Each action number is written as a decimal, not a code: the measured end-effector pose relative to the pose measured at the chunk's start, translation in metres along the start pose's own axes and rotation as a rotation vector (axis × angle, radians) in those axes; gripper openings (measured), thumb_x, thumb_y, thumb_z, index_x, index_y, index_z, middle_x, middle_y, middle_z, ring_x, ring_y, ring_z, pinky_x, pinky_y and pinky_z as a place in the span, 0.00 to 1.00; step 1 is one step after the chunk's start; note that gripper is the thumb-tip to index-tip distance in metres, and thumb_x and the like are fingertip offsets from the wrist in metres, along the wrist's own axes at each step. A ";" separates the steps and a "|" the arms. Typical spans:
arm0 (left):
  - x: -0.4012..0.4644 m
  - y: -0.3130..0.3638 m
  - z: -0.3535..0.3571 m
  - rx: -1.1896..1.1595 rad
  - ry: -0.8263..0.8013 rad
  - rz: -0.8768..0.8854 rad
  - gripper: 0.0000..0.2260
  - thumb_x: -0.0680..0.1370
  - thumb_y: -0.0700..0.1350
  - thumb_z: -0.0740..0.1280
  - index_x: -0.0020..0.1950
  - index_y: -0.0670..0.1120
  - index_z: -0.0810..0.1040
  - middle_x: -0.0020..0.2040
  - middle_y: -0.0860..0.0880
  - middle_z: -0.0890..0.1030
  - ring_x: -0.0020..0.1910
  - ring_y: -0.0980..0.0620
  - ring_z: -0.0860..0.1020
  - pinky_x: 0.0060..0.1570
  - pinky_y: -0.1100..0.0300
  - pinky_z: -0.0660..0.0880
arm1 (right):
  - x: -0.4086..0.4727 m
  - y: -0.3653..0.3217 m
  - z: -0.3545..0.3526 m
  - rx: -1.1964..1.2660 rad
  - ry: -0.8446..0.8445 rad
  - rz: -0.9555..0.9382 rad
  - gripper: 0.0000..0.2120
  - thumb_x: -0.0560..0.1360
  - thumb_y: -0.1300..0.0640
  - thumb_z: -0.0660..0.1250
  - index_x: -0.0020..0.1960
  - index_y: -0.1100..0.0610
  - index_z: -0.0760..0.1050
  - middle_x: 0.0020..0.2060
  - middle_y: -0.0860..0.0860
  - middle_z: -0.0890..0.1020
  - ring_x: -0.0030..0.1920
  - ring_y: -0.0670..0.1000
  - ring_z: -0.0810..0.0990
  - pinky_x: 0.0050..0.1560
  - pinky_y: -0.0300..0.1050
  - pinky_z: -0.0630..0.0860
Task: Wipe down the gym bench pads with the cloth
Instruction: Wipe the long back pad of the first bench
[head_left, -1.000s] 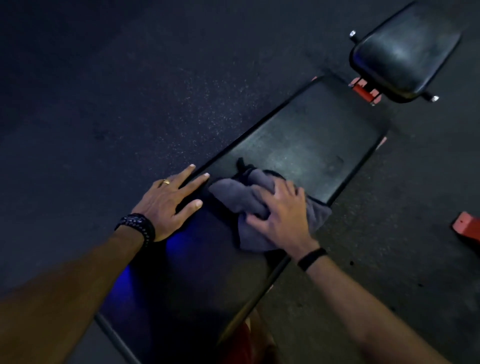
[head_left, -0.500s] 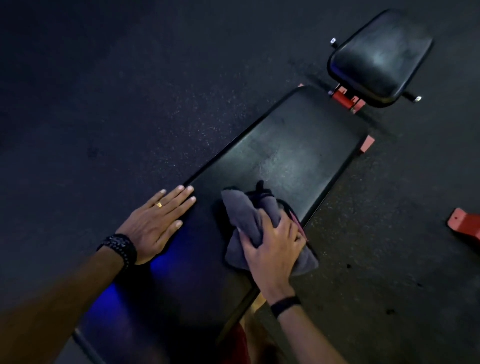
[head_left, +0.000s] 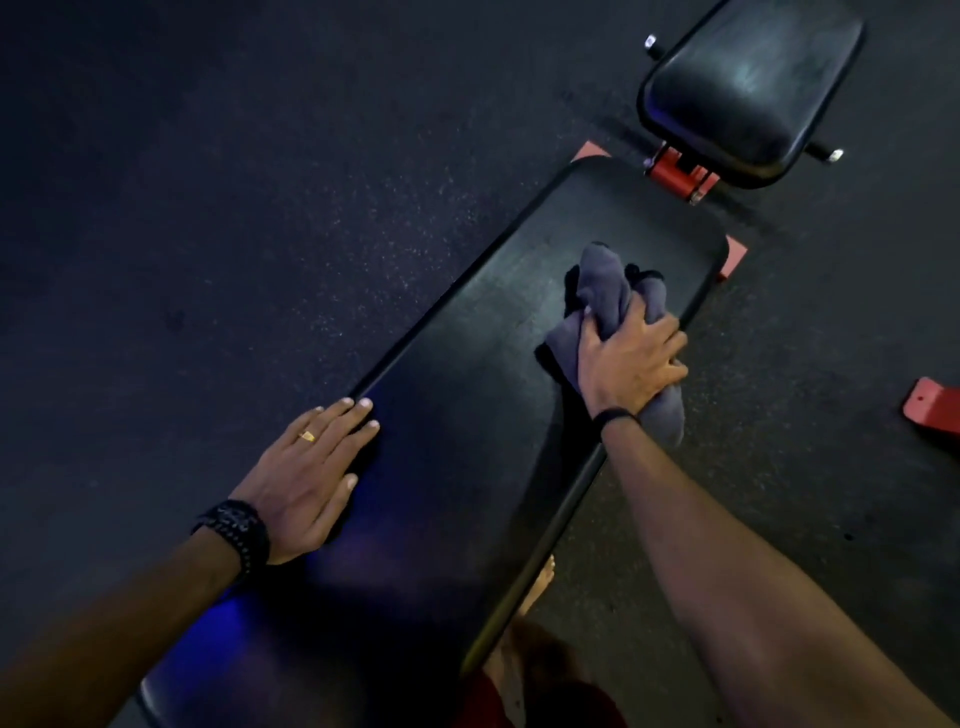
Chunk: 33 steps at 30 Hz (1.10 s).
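Black vinyl fills the middle of the frame: the long bench pad runs from the lower left up toward the upper right, where the smaller seat pad sits apart from it across a gap with a red bracket showing between them. Dark speckled rubber floor lies all around, and a red metal foot pokes in at the right edge, cut off by the frame. My right hand grips the bunched grey cloth near the long pad's right edge, fingers curled into its folds; part of the cloth hangs over that edge beneath my wrist. My left hand rests flat on the pad's left edge, fingers straight. The pad's near end is lost in shadow with a blue glow. My bare foot shows dimly beside the pad at the bottom.
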<state>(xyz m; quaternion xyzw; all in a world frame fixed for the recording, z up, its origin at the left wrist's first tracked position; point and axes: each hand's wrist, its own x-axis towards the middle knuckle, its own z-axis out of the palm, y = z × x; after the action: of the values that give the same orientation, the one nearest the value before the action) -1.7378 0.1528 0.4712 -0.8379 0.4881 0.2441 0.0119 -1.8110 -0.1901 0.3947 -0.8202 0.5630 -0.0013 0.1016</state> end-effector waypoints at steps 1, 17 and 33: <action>0.011 0.003 -0.005 0.021 0.009 0.005 0.24 0.78 0.52 0.54 0.71 0.42 0.68 0.72 0.41 0.69 0.71 0.40 0.69 0.73 0.47 0.56 | -0.008 0.006 -0.003 0.000 0.001 -0.087 0.23 0.73 0.36 0.62 0.62 0.48 0.72 0.56 0.58 0.73 0.57 0.62 0.72 0.54 0.62 0.70; 0.162 0.076 0.008 0.079 0.028 0.017 0.31 0.80 0.64 0.50 0.80 0.50 0.54 0.81 0.44 0.52 0.79 0.44 0.51 0.76 0.40 0.52 | -0.010 0.034 0.003 0.366 0.033 0.174 0.26 0.73 0.43 0.70 0.68 0.52 0.72 0.61 0.60 0.71 0.60 0.62 0.71 0.56 0.55 0.72; 0.161 0.076 0.005 0.043 0.045 0.033 0.31 0.80 0.63 0.52 0.79 0.50 0.57 0.80 0.44 0.54 0.79 0.44 0.52 0.76 0.40 0.52 | -0.042 0.045 -0.004 0.565 -0.003 0.222 0.27 0.73 0.43 0.70 0.68 0.50 0.71 0.62 0.55 0.70 0.59 0.55 0.74 0.58 0.50 0.75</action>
<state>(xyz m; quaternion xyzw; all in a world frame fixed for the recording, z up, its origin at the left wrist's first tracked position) -1.7374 -0.0162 0.4158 -0.8347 0.5070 0.2145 0.0150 -1.8678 -0.1675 0.3956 -0.6927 0.6266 -0.1455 0.3262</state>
